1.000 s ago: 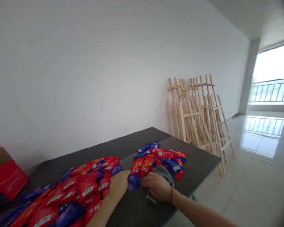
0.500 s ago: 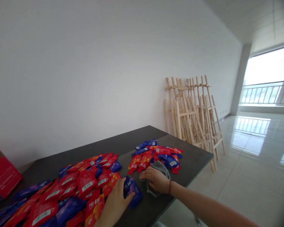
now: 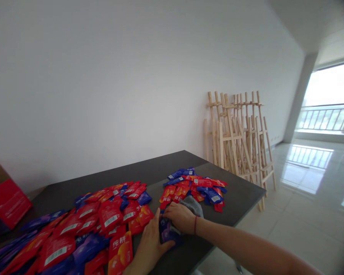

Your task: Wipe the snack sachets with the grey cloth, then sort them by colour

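A small purple pouch (image 3: 166, 232) lies on the dark table near its front edge. My left hand (image 3: 151, 242) holds it down, with fingers along its left side and the thumb across its lower end. Bunched under my right hand (image 3: 181, 217) is a grey cloth (image 3: 194, 205), gripped against the pouch's upper right part. The fingers of that hand partly hide both the cloth and the pouch. To the left spreads a large heap of red and purple pouches (image 3: 110, 217). Beyond my right hand lies a smaller pile of similar pouches (image 3: 202, 183).
The dark table (image 3: 160, 166) stands by a white wall, its right edge dropping to a glossy tiled floor (image 3: 292, 217). A red box (image 3: 10, 206) sits at the far left. Several wooden easels (image 3: 237, 137) lean on the wall behind the table.
My right hand has moved left with the cloth, from beside the purple pouch onto it. My left hand stays at the pouch. The view has shifted slightly.
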{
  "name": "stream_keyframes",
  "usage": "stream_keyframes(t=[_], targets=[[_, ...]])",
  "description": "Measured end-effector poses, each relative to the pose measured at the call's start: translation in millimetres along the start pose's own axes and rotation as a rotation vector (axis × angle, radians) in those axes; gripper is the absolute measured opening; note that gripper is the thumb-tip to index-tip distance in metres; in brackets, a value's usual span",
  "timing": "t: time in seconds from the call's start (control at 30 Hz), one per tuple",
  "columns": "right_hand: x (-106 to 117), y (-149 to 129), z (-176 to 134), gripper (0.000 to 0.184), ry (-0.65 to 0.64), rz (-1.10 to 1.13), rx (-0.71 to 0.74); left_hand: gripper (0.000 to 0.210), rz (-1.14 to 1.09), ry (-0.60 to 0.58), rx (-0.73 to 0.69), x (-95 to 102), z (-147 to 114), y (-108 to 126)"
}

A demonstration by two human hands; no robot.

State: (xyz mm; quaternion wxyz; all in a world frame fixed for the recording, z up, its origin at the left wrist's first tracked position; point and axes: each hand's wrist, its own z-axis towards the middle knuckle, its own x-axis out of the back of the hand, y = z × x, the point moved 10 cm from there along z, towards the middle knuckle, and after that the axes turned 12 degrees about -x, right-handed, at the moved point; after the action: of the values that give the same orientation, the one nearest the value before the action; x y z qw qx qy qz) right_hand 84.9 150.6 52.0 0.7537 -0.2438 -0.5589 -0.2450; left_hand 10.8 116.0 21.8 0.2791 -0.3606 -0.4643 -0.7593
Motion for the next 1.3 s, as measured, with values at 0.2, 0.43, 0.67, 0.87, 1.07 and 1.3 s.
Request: stream_keyframes(t=[0.2, 0.43, 0.67, 0.87, 1.07, 1.3], targets=[[2.1, -19.8, 3.0, 0.031, -0.032, 0.004, 0.144, 0.106, -0.011, 0.029, 0.037, 0.1, -0.3, -2.5], [9.5, -51.1, -46.0, 0.034, -0.1, 0.14, 0.378, 0.102, 0.02, 0.066, -0.05, 1.3, -0.8, 3.4], [20.0, -24.3, -72.3, 0.046, -0.087, 0.2, 0.327, 0.101, 0.022, 0.015, -0.048, 4.1, -1.0, 10.7], [13.3, -15.6, -47.0, 0.039, -0.026, 0.09, 0.207, 0.102, 0.036, -0.035, -0.028, 3.0, -2.9, 8.9], [7.7, -8.0, -20.1, 0.037, -0.012, 0.021, 0.085, 0.104, 0.043, -0.039, -0.016, 0.8, -3.5, 4.2], [15.7, -25.2, -63.8, 0.037, -0.034, 0.101, 0.269, 0.106, 0.056, -0.03, -0.031, -0.2, -2.9, 3.3]])
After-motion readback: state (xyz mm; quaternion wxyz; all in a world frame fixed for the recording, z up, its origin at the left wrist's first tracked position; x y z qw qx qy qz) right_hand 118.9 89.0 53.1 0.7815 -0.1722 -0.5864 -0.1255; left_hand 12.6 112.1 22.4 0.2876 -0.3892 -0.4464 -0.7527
